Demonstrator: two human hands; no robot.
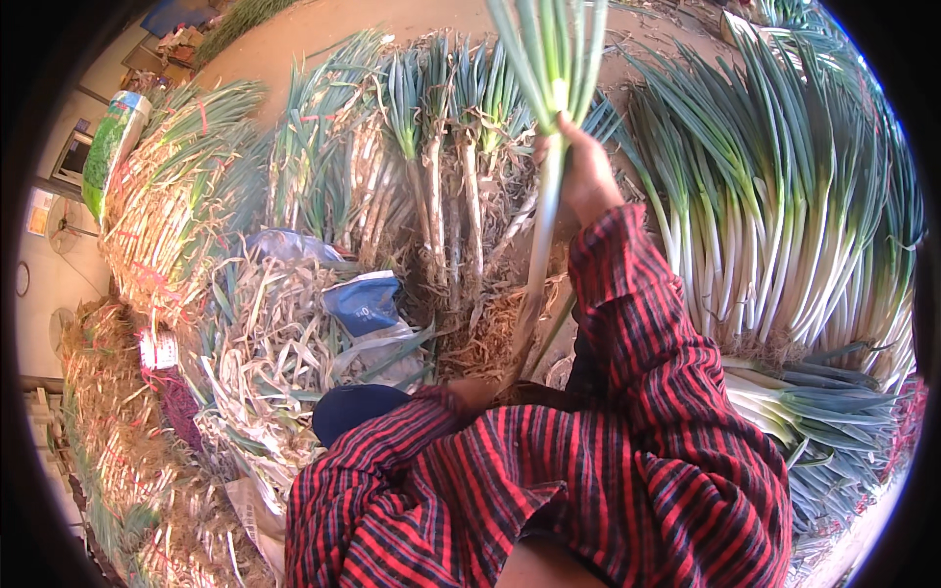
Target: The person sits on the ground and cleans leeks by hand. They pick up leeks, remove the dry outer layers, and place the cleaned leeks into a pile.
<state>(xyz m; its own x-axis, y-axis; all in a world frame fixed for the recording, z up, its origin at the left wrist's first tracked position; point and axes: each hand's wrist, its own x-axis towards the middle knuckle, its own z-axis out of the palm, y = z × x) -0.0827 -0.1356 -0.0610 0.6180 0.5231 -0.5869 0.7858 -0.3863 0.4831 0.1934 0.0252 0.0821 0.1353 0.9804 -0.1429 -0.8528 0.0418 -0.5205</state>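
A long green onion (545,213) stands upright before me, its green leaves fanning out past the top edge of the view. My right hand (592,176) grips it where the white stalk turns green. Low at its brown, dry-skinned root end is my left hand (470,395), closed about the stalk as far as shows; the sleeve and stalk hide most of its fingers. Untrimmed green onions (435,198) with dry outer skins lie in a row just beyond. To my right rests a thick pile of clean white-stalked green onions (757,242).
Peeled dry skins (272,316) heap up at left around a blue-and-white plastic bag (362,303). Bundled onions (169,228) tied with red cord are stacked farther left. More green onions (823,411) lie at lower right. Fans (66,224) stand by the wall.
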